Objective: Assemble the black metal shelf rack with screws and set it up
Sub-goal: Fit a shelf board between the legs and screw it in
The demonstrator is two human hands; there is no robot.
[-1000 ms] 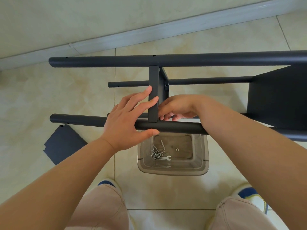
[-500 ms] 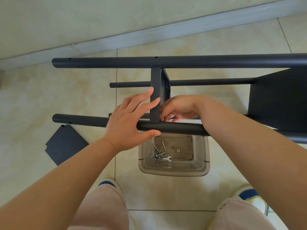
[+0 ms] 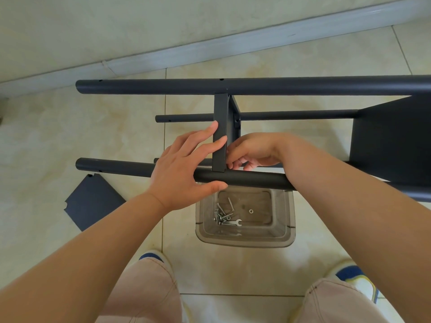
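Left hand (image 3: 184, 169) steadying shelf panel (image 3: 220, 131), right hand (image 3: 250, 151) curled behind

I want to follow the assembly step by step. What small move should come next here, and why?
Probably keep the right hand working its fingertips at the joint where the shelf panel meets the near pole, likely seating a screw there. The left hand already braces both panel and pole, and spare screws lie in the plastic container.
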